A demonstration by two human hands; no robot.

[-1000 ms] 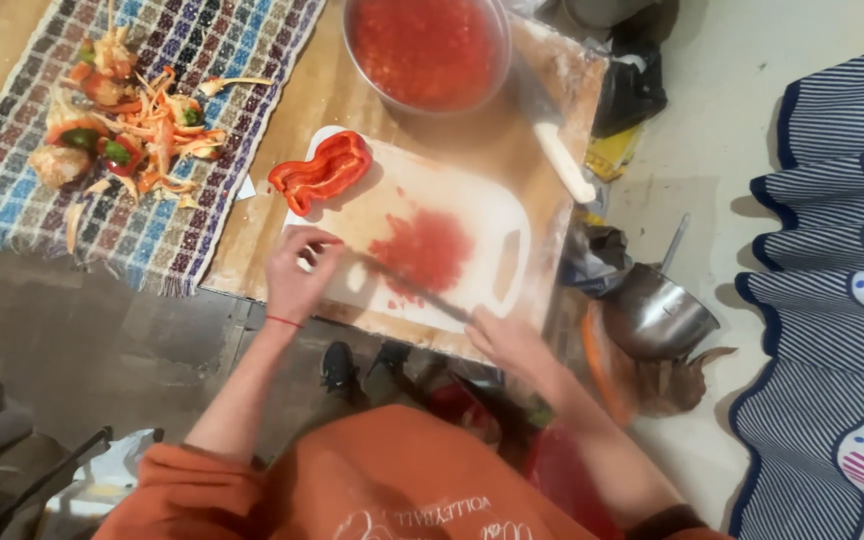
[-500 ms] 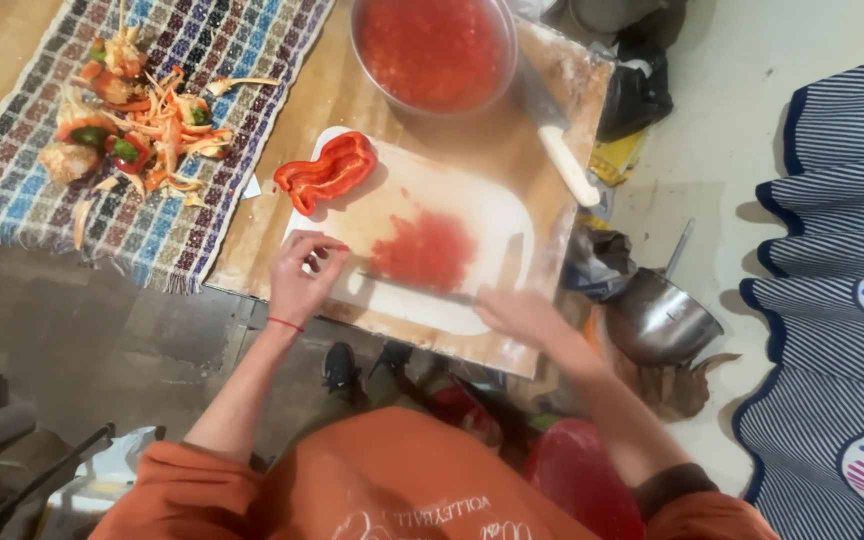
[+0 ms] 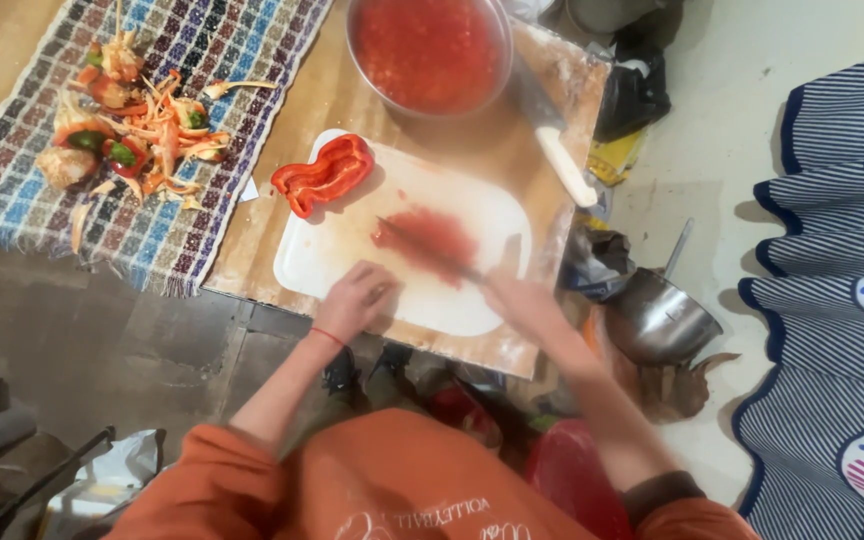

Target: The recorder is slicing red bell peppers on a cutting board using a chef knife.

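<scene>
Pile of minced red pepper at centre of white cutting board, mid-frame. Knife blade lies across the pile; right hand clamped on its handle, blurred. Left hand rests fingers-down on the board's lower edge, holding nothing. Red pepper piece at board's upper left. Metal bowl of red mince above, on wooden counter.

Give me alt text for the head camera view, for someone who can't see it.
Seen from above, a person in an orange top chops a red pile on a white cutting board, the right hand working a knife while the left hand rests on the board. A red pepper piece lies on the board, with a bowl of red pulp beyond and vegetable scraps on a checked cloth.
</scene>
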